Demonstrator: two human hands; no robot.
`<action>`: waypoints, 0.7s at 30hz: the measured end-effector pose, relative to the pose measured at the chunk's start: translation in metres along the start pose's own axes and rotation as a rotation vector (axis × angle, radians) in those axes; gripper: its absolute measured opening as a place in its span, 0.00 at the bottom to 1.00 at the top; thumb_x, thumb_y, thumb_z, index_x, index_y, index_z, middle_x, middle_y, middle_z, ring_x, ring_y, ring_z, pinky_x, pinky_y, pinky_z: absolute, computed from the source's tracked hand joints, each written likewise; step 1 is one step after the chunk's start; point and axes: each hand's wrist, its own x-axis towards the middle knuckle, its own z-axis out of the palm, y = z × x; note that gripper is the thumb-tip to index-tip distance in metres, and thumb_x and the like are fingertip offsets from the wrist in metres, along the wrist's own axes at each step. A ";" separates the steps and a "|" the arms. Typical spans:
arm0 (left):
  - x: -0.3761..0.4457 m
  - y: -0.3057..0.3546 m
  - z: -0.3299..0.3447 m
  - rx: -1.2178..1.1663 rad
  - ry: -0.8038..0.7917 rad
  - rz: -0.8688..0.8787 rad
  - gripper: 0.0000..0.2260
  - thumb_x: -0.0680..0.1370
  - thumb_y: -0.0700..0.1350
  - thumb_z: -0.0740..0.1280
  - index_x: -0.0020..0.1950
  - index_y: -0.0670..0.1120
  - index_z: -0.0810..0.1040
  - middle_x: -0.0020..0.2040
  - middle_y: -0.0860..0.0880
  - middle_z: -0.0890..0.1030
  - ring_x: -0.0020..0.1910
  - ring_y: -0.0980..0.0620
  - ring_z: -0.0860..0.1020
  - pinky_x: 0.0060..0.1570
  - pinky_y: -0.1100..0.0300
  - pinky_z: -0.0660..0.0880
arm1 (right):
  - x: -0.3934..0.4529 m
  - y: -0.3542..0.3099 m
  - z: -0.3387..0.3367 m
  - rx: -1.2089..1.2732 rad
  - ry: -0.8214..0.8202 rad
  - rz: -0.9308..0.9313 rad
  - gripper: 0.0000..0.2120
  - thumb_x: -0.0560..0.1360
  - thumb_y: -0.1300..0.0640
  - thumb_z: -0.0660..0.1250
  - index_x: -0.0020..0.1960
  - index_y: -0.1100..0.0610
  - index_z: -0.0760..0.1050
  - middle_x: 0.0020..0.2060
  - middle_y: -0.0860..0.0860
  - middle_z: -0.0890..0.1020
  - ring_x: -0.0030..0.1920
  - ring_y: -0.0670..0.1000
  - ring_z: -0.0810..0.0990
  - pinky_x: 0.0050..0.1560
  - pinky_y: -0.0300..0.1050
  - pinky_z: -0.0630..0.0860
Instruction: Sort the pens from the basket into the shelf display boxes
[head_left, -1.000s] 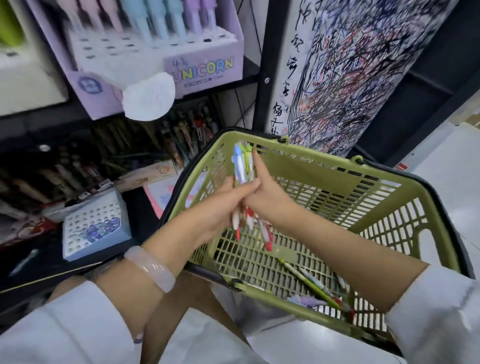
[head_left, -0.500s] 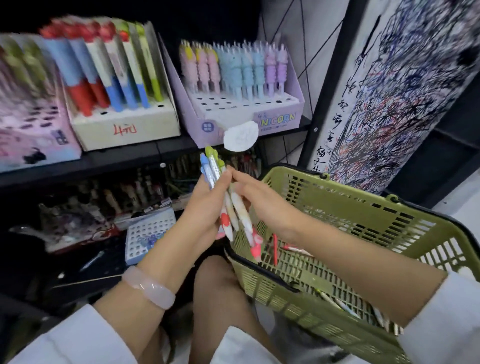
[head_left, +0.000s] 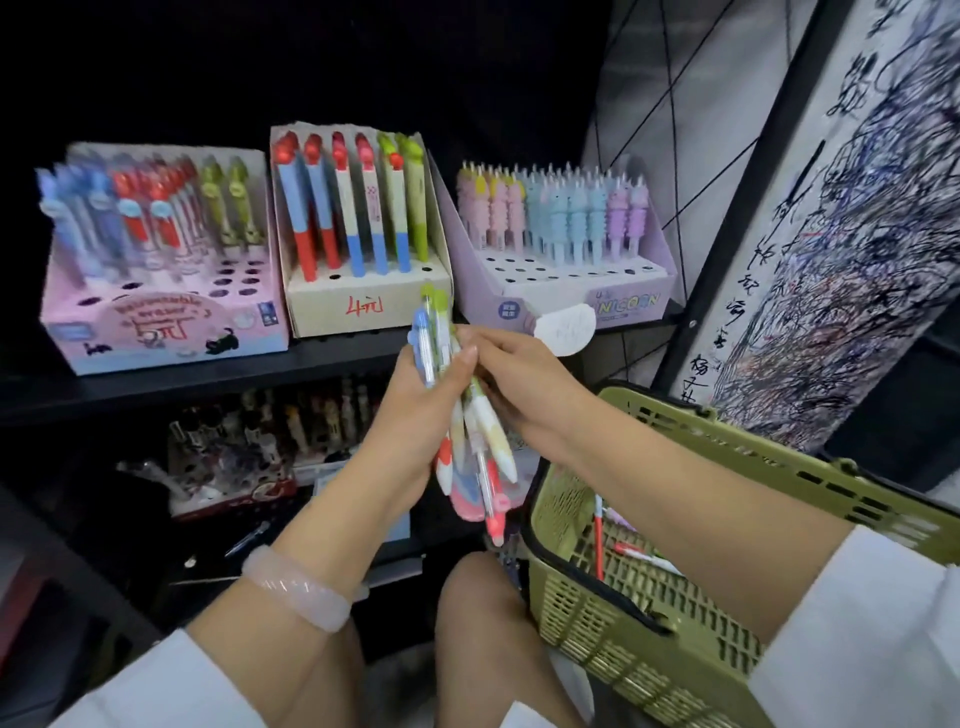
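My left hand (head_left: 415, 410) grips a bundle of pens (head_left: 480, 441) with blue, green and pink ends, held upright in front of the shelf. My right hand (head_left: 519, 379) pinches the same bundle from the right side. The green basket (head_left: 779, 478) sits at lower right with a few pens (head_left: 631, 553) on its floor. Three display boxes stand on the shelf: a pink box (head_left: 161, 332) at left, a beige box (head_left: 358, 306) in the middle, and a lilac unicorn box (head_left: 571, 296) at right, all partly filled with upright pens.
A black shelf board (head_left: 208, 379) carries the boxes; below it lies a dim lower shelf (head_left: 260, 447) crowded with more stationery. A scribbled test-paper panel (head_left: 841, 249) stands to the right. My knee (head_left: 483, 613) is between shelf and basket.
The view rose from the basket to the shelf. Both hands lifted the pen bundle out of the basket and carried it up and left, in front of the display boxes.
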 end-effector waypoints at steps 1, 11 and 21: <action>0.001 0.002 -0.002 -0.003 0.002 0.001 0.14 0.77 0.48 0.64 0.63 0.52 0.70 0.53 0.56 0.80 0.47 0.66 0.79 0.40 0.75 0.73 | 0.003 -0.002 0.002 0.012 -0.019 0.002 0.14 0.80 0.58 0.60 0.61 0.61 0.76 0.57 0.59 0.80 0.61 0.57 0.77 0.64 0.51 0.73; 0.009 0.022 -0.026 -0.054 0.078 -0.020 0.08 0.78 0.48 0.64 0.57 0.52 0.74 0.33 0.54 0.82 0.28 0.53 0.79 0.27 0.61 0.75 | 0.024 -0.011 0.026 0.051 -0.076 -0.109 0.06 0.79 0.60 0.61 0.45 0.57 0.75 0.35 0.54 0.75 0.33 0.51 0.71 0.24 0.38 0.68; 0.016 0.030 -0.061 -0.077 0.053 -0.033 0.09 0.76 0.45 0.67 0.55 0.46 0.75 0.31 0.49 0.79 0.28 0.51 0.77 0.27 0.59 0.74 | 0.051 -0.027 0.056 0.007 0.073 -0.246 0.06 0.77 0.58 0.66 0.49 0.48 0.71 0.40 0.49 0.80 0.43 0.45 0.77 0.45 0.36 0.73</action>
